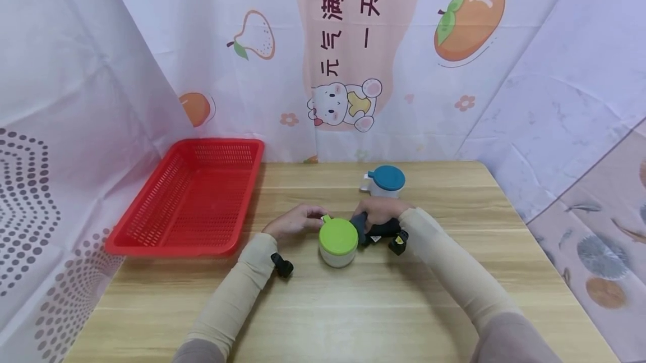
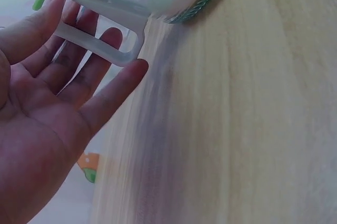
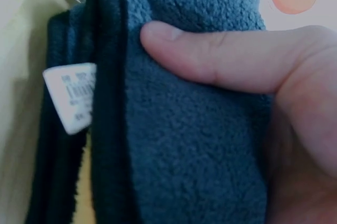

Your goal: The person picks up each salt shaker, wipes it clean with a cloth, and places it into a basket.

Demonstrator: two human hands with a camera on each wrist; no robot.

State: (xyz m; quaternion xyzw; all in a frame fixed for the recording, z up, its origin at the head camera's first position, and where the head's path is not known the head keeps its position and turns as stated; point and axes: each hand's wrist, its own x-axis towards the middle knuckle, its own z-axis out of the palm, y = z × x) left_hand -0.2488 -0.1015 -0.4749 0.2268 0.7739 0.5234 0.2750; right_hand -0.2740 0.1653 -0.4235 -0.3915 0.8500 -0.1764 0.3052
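Observation:
A clear jar with a green lid (image 1: pixel 338 237) stands in the middle of the wooden table. My left hand (image 1: pixel 301 219) holds it by its white handle (image 2: pixel 97 46), the fingers passing behind the handle bar and the thumb up near the lid. On the jar's other side, my right hand (image 1: pixel 382 211) grips a folded dark blue-grey towel (image 3: pixel 195 129), thumb across its fluffy face. The towel's edge lies right at the jar's wall. A white label (image 3: pixel 72 97) sticks out from its folds. Beyond the right hand is a second jar with a blue lid (image 1: pixel 387 177).
A red plastic basket (image 1: pixel 247 200) occupies the table's left back part. Printed cloth curtains (image 1: pixel 272 93) hang behind the table and at both sides. Black wrist cameras (image 1: pixel 282 266) are strapped to both wrists.

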